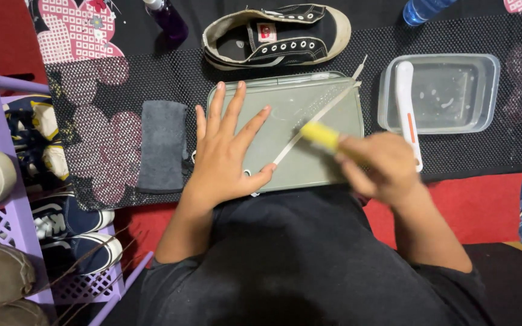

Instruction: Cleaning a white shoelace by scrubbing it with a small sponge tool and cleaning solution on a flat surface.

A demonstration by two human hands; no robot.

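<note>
A person's two hands work over a grey-green tray, seen from above.

Nearest, the left hand (228, 151) lies flat on the tray (327, 102), fingers spread. The right hand (379, 166), blurred, has its fingers curled around a yellow-handled tool (320, 135) over the tray's right part; a thin white strip (318, 116) runs slantwise under it. Beyond stand a grey cloth (162, 145), a clear tub (484, 90) with a white brush (407, 99), and a black sneaker (279, 35). The tool could slip toward the left thumb nearby.
</note>
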